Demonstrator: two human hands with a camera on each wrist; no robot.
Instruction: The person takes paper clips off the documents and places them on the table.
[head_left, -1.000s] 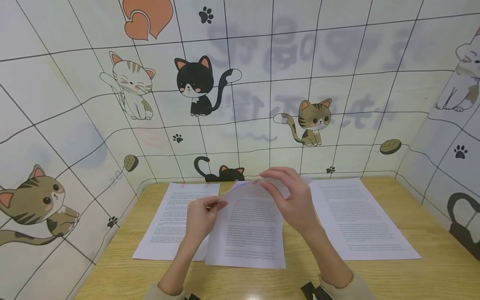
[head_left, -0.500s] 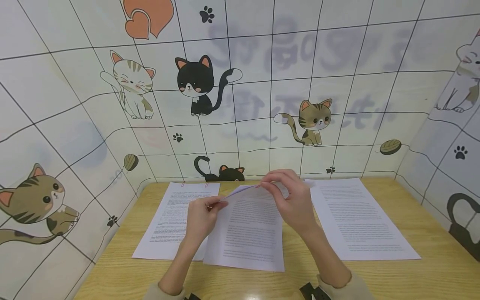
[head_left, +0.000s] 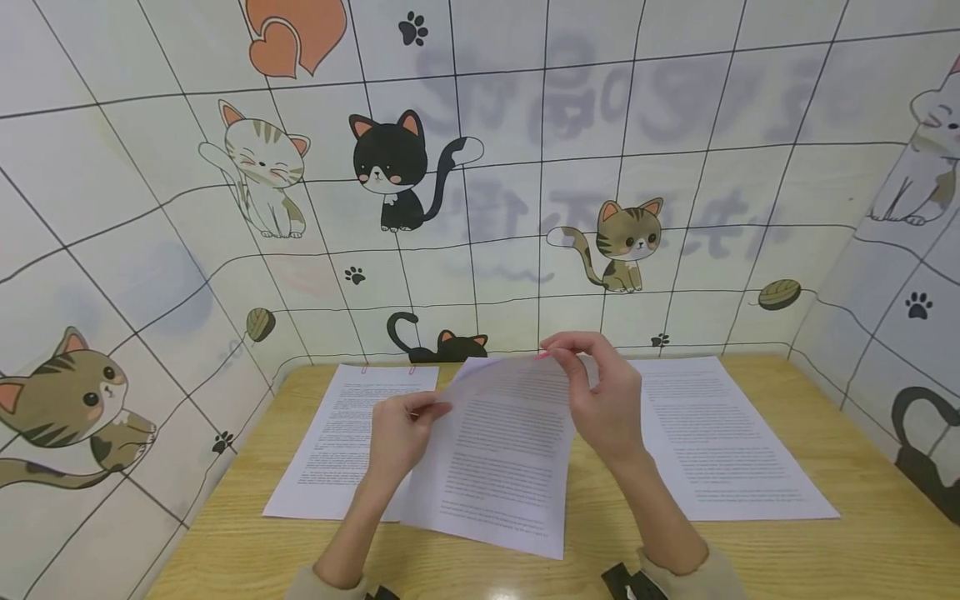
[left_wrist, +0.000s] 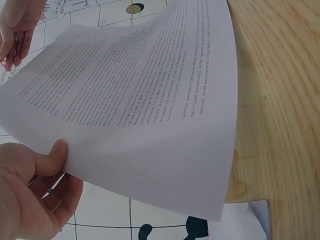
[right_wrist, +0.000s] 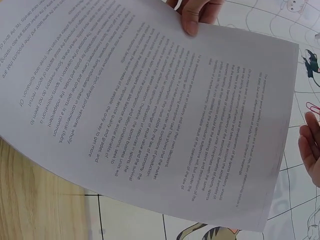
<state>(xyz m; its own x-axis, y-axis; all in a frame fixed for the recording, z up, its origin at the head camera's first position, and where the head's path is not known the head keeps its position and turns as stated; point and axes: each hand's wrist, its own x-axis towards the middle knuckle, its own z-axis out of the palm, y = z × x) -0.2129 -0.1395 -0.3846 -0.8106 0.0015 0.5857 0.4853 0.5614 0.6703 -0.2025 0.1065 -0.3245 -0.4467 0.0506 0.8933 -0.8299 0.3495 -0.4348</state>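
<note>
My left hand (head_left: 401,429) pinches the left edge of a printed sheet of paper (head_left: 510,450) between thumb and fingers. The sheet is lifted and bowed, its top edge tilted up; whether it is one sheet or several I cannot tell. Near its top right, my right hand (head_left: 606,400) pinches a small pinkish-red paper clip (head_left: 544,355) between thumb and index finger. In the right wrist view the paper clip (right_wrist: 313,107) appears just off the paper's edge, by the fingertips of the right hand (right_wrist: 311,147).
On the left of the wooden table (head_left: 847,450) lie printed pages (head_left: 337,450) with two red paper clips on their top edge. Another printed page (head_left: 738,442) lies on the right. A cat-patterned wall covering (head_left: 510,267) rises behind the table.
My right hand has shifted slightly right with the paper clip, away from the middle of the top edge. The held sheet's top dipped, then rose, and its lower right corner swung nearer me.
</note>
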